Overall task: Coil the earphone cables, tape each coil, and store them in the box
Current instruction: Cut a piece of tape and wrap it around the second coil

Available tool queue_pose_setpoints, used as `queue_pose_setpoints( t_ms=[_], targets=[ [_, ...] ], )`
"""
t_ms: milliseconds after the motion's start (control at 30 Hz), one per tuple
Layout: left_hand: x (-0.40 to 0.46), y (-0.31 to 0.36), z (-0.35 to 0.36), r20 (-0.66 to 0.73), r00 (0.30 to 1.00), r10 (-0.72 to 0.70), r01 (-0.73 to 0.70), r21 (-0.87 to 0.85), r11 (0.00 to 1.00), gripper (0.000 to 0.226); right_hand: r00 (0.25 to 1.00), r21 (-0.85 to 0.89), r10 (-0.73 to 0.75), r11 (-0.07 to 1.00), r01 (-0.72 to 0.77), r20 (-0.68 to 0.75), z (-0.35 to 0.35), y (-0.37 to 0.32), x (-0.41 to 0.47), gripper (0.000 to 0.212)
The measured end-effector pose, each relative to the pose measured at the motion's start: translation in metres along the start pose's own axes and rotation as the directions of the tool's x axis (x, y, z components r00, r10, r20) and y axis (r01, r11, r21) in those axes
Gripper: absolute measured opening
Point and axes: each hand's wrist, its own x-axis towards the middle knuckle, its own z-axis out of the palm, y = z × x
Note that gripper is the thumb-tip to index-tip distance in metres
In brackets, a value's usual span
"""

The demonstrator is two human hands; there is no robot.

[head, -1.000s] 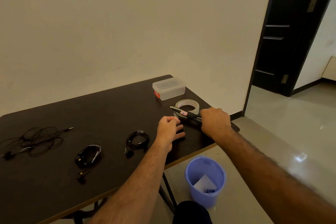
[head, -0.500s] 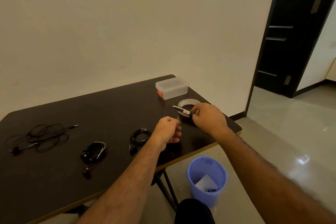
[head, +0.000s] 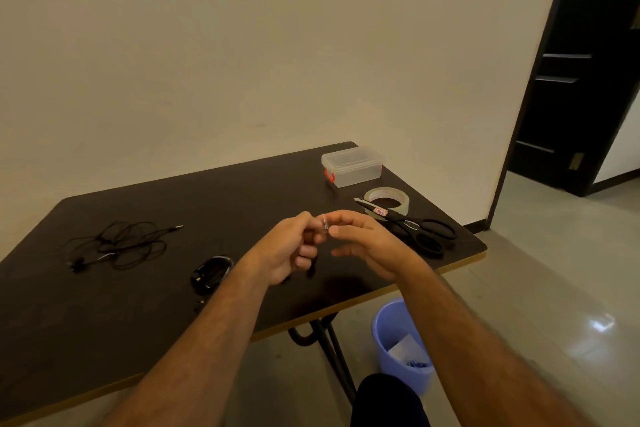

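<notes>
Far left on the dark table point(head: 242, 191), a loose earphone cable point(head: 119, 244) is lying uncoiled in a tangle, its plug pointing right. Next over, a coiled earphone cable point(head: 212, 274) is sitting near the front edge, partly hidden behind the left forearm. Another dark bit of cable is peeking out under the hands; too little is showing to tell what state it is in. Centre: both hands are hovering above the table, fingertips meeting. The left hand point(head: 289, 250) is curling its fingers inward, thumb and forefinger pinching one side of a small clear tape piece point(head: 325, 221). The right hand point(head: 367, 244) is pinching the other side of the same piece with thumb and forefinger, its remaining fingers hanging loosely, half extended. The tape piece is standing roughly upright between the two pinches, clear of the tabletop. Right of the hands, black-handled scissors point(head: 415, 227) are lying on the table, blades resting against the tape roll point(head: 389, 199) just behind. Further back, the clear plastic box point(head: 353, 166) with a red latch is sitting near the table's far right corner, lid on. Below the table edge, a blue bin point(head: 398, 340) is standing on the floor, paper scraps inside.
</notes>
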Motion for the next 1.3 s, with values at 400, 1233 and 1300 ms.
queue_pose_setpoints(
  t_ms=[400,1233,1300],
  targets=[
    [-0.076,-0.004,-0.086,-0.116,0.990,0.078,-0.086,-0.065,0.994,0.019,0.962,0.060,0.162,0.982,-0.179,0.218,0.085,-0.011,0.043,0.020],
    [-0.085,-0.045,-0.140,-0.597,0.726,0.340,0.103,0.584,0.805,0.019,0.967,-0.529,-0.006,0.838,-0.134,-0.255,0.133,-0.025,0.076,0.020],
    [-0.084,-0.043,-0.130,-0.510,0.757,0.410,0.239,0.799,0.552,0.023,0.968,-0.528,-0.006,0.839,-0.133,-0.253,0.129,-0.025,0.076,0.019]
  ],
)
